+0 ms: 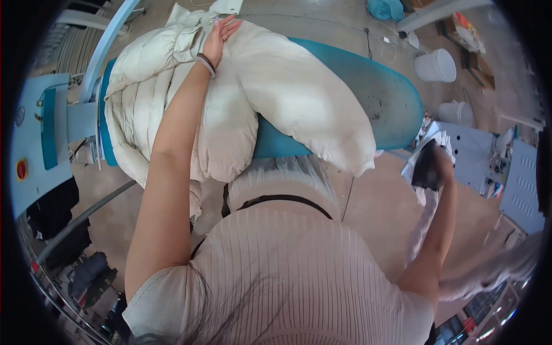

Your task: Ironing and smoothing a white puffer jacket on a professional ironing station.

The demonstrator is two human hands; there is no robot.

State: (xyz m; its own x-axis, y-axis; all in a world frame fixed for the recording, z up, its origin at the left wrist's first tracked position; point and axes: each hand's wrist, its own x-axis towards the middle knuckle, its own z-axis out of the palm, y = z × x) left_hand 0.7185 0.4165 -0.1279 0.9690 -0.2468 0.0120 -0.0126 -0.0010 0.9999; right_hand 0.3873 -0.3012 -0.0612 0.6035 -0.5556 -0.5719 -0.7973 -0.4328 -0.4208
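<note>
A cream puffer jacket [299, 86] lies spread over a teal ironing board [385, 92], with its quilted body to the left and a puffy sleeve stretching to the right. Up at the jacket's far edge, my left hand [216, 43] rests on the fabric, fingers extended and holding nothing. Off the right end of the board, my right hand [444, 165] is closed around a dark iron [426, 167]. A pale wrapped hose hangs beneath it. Crumpled whitish cloth sits right behind the iron, and my fingers are partly hidden.
At the left stands a light-blue machine panel [34, 144] with a red knob. White buckets [435, 65] and a grey metal cabinet [524, 187] are on the right. Dark garments [54, 210] hang over a rail at lower left. A cable lies on the far floor.
</note>
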